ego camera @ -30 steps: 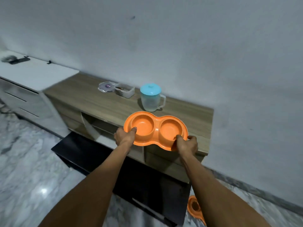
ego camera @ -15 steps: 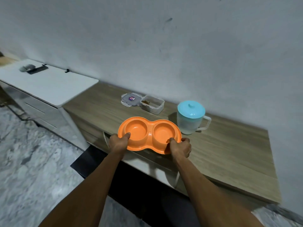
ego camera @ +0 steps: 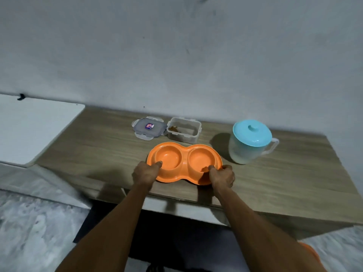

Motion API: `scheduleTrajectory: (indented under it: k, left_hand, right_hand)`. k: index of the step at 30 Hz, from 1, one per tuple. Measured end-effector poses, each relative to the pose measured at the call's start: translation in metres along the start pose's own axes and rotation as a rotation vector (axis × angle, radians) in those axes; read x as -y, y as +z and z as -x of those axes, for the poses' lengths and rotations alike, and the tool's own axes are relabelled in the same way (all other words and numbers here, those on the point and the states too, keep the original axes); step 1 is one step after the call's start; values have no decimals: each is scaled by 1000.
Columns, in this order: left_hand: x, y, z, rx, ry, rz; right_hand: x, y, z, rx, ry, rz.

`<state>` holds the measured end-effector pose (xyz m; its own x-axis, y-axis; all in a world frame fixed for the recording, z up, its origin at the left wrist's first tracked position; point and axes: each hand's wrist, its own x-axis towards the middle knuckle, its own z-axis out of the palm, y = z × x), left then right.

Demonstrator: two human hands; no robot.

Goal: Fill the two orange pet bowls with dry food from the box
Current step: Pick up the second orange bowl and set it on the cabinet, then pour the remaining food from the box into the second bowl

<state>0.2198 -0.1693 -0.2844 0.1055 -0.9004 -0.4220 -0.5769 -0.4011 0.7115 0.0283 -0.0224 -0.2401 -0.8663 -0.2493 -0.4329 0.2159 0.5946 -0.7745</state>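
Observation:
An orange double pet bowl [ego camera: 184,158] with two round empty wells rests on the wooden counter [ego camera: 98,154]. My left hand [ego camera: 145,173] grips its left near rim, thumb inside the left well. My right hand [ego camera: 223,176] grips the right near rim. Just behind the bowl stands an open clear plastic box [ego camera: 184,130] with a little brown dry food in its left corner. Its clear lid [ego camera: 148,128] lies flat to the left of the box.
A clear jug with a turquoise lid [ego camera: 250,141] stands right of the bowl. A white cabinet top [ego camera: 29,130] adjoins the counter on the left. A grey wall runs behind. Another orange item [ego camera: 312,254] lies on the marble floor at lower right.
Both hands carried the orange bowl forward and lowered it onto the counter in front of the box. The view has moved closer to the counter and tilted down.

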Motion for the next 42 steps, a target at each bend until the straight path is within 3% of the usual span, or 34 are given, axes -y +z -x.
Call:
scheduleTrajectory:
  k: [7,15,18,23,28,37,42]
  left_hand:
    - [-7,2,-24,160,45,-192]
    - [-27,-21,2,185,187,-363]
    - [-28,-24,8,160,319,-410]
    - [-23,-30,10,171,555,-495]
    - [-15,-27,4,267,620,-623]
    - [-14,-24,5,282,642,-747]
    - [-17,-26,7,291,641,-757]
  right_hand:
    - [0,18,2,-134,26,50]
    - [-2,26,-4,-166,21,152]
    - [2,25,-2,-177,13,215]
    - [36,31,0,-296,-263,353]
    - [89,62,-30,-99,-351,249]
    - [118,99,-70,92,-110,127]
    - [117,95,-66,191,-137,59]
